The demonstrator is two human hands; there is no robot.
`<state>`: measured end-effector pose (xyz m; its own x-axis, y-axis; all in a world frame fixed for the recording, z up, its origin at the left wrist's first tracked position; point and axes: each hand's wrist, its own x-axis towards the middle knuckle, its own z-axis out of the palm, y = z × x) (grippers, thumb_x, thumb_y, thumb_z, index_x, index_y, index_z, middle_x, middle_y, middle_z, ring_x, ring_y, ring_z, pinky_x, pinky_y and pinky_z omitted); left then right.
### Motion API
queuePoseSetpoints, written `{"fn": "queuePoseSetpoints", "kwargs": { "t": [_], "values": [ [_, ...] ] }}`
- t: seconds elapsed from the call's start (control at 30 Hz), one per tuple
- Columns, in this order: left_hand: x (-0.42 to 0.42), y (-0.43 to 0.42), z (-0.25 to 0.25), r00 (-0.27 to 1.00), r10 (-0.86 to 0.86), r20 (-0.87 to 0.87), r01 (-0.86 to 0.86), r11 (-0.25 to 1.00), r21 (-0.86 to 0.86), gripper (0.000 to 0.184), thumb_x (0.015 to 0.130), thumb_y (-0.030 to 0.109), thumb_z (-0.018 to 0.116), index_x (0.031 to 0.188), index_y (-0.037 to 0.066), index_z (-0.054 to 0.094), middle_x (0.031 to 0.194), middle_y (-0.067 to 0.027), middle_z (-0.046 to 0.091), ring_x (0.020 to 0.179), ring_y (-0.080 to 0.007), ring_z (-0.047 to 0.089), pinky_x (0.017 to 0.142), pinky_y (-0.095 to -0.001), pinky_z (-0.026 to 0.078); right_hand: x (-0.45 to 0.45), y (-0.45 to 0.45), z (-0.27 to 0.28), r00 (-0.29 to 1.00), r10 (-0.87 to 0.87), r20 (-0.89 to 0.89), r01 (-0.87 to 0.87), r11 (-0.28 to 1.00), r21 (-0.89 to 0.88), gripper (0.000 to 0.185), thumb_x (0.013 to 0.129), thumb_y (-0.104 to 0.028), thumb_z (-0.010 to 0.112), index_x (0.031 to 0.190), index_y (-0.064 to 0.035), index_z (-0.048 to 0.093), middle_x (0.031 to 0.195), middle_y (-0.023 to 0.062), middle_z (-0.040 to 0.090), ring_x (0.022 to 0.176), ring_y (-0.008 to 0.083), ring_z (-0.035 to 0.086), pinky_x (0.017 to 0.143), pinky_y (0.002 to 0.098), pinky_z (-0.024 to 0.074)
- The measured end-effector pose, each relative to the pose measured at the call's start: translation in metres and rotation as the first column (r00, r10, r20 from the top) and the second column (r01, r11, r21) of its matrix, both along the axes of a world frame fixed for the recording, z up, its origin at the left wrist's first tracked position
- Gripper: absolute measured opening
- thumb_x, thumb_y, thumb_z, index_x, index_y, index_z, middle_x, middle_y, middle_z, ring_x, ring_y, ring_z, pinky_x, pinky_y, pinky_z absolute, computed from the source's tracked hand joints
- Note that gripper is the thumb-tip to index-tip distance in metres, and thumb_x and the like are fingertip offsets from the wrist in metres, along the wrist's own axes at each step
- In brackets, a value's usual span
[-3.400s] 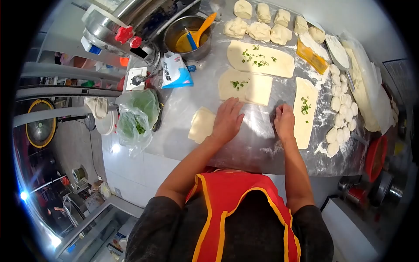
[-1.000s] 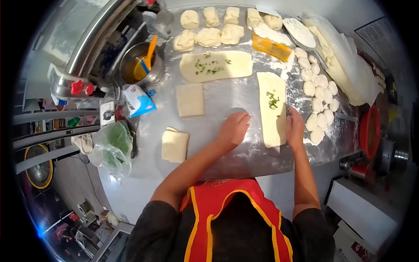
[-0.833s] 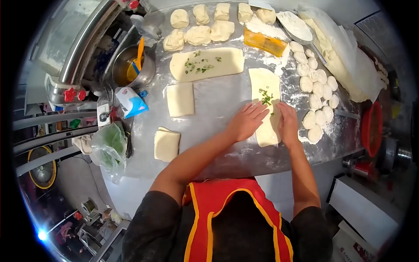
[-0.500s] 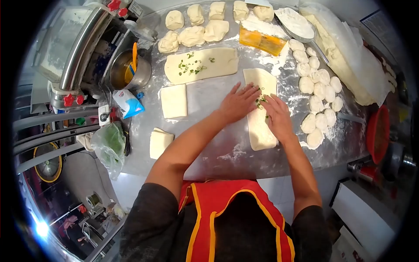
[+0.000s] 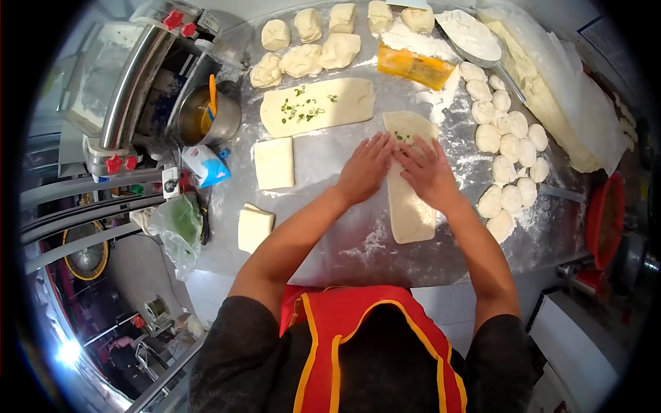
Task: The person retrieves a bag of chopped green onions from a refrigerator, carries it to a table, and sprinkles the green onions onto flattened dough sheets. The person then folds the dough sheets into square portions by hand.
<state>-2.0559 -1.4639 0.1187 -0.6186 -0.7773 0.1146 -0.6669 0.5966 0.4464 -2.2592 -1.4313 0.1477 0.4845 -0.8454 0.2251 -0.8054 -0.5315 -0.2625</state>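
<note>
A long dough sheet (image 5: 412,217) lies lengthwise in front of me, with a few chopped green onion pieces (image 5: 403,135) showing near its far end. My right hand (image 5: 425,172) rests flat across the sheet, fingers spread; whatever lies beneath it is hidden. At the sheet's left edge is my left hand (image 5: 368,171), its fingers stretched out and their tips beside the right hand's. Neither hand grips anything. Farther back lies a wider dough sheet (image 5: 351,103) strewn with green onion. Left of my hands is a folded dough square (image 5: 274,163), with a smaller folded piece (image 5: 255,228) nearer me.
Dough lumps (image 5: 301,60) line the back. Several small dough balls (image 5: 509,148) sit right of the sheet. A yellow scraper (image 5: 415,67), a flour scoop (image 5: 471,36), a metal pot (image 5: 227,120) and a plastic bag (image 5: 175,227) are around the metal table (image 5: 337,237).
My right hand has moved left and flattened onto the dough sheet, covering most of the green onion there. The left hand has shifted slightly left and toward me.
</note>
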Motion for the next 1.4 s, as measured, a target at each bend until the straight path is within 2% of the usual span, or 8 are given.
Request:
{"fn": "queuePoseSetpoints", "kwargs": {
  "t": [0.27,0.47,0.67,0.77,1.03,1.2,1.27,1.4],
  "values": [
    [-0.023,0.011,0.010,0.996,-0.087,0.026,0.088,0.995,-0.044,0.050,0.088,0.019,0.054,0.134,0.005,0.040,0.143,-0.0128,0.037,0.134,-0.0278,0.031,0.109,-0.0458,0.024,-0.038,-0.007,0.005,0.976,-0.194,-0.097,0.199,0.979,0.040,0.041,0.090,-0.028,0.053,0.130,-0.0158,0.051,0.138,0.0031,0.043,0.132,0.0268,0.030,0.109,0.0494,0.0203],
    [-0.015,0.034,0.018,0.972,-0.228,0.057,0.231,0.972,-0.040,0.056,0.083,0.021,0.059,0.134,0.006,0.041,0.141,-0.0107,0.039,0.133,-0.0270,0.033,0.108,-0.0469,0.026,-0.032,0.018,0.011,0.999,-0.035,-0.020,0.038,0.991,0.126,0.041,0.089,-0.028,0.055,0.127,-0.0131,0.053,0.136,0.0037,0.044,0.131,0.0289,0.031,0.109,0.0492,0.0203],
    [0.004,0.042,0.015,0.963,-0.261,0.070,0.265,0.963,-0.048,0.055,0.083,0.023,0.060,0.132,0.006,0.043,0.140,-0.0111,0.040,0.131,-0.0293,0.035,0.106,-0.0472,0.028,-0.046,0.036,0.018,0.965,-0.169,0.199,0.145,0.981,0.129,0.036,0.080,-0.007,0.060,0.116,-0.0099,0.057,0.120,0.0080,0.052,0.115,0.0318,0.044,0.098,0.0454,0.0338],
    [0.011,0.055,0.014,0.933,-0.356,-0.043,0.356,0.934,-0.027,0.049,0.082,0.024,0.060,0.127,0.007,0.048,0.136,-0.0112,0.044,0.127,-0.0299,0.039,0.104,-0.0455,0.030,-0.053,0.069,0.020,0.961,-0.101,0.257,0.015,0.949,0.316,0.033,0.075,0.000,0.059,0.106,-0.0094,0.059,0.110,0.0085,0.053,0.105,0.0321,0.048,0.092,0.0432,0.0377],
    [0.013,0.103,0.011,0.820,-0.563,-0.100,0.567,0.823,0.016,0.028,0.077,0.017,0.056,0.104,0.010,0.056,0.109,-0.0072,0.053,0.106,-0.0238,0.049,0.088,-0.0368,0.039,-0.050,0.099,0.034,0.975,0.078,0.210,-0.148,0.928,0.342,0.025,0.069,0.000,0.061,0.092,-0.0102,0.062,0.109,0.0060,0.054,0.103,0.0287,0.049,0.090,0.0392,0.0395],
    [0.008,0.105,0.003,0.830,-0.542,-0.135,0.531,0.840,-0.109,0.022,0.077,0.015,0.054,0.098,0.009,0.056,0.099,-0.0065,0.054,0.102,-0.0233,0.050,0.086,-0.0346,0.039,-0.053,0.101,0.025,0.966,0.114,0.233,-0.182,0.937,0.298,0.023,0.069,-0.001,0.061,0.090,-0.0101,0.062,0.106,0.0040,0.056,0.100,0.0275,0.050,0.088,0.0379,0.0397],
    [0.008,0.102,0.002,0.863,-0.462,-0.205,0.492,0.861,0.128,0.017,0.079,0.014,0.054,0.094,0.007,0.056,0.097,-0.0074,0.055,0.098,-0.0236,0.051,0.084,-0.0351,0.040,-0.054,0.098,0.019,0.951,0.121,0.284,-0.207,0.932,0.296,0.020,0.071,-0.002,0.062,0.090,-0.0089,0.062,0.099,0.0040,0.059,0.098,0.0280,0.050,0.087,0.0380,0.0396],
    [0.006,0.086,0.026,0.957,0.021,-0.288,0.125,0.869,0.478,0.010,0.082,0.012,0.056,0.088,0.005,0.055,0.087,-0.0121,0.056,0.085,-0.0290,0.055,0.074,-0.0383,0.044,-0.052,0.079,0.009,0.738,-0.368,0.566,-0.081,0.784,0.615,0.006,0.082,-0.005,0.060,0.088,-0.0050,0.060,0.080,0.0028,0.059,0.078,0.0169,0.051,0.075,0.0291,0.0421]
  ]
}}
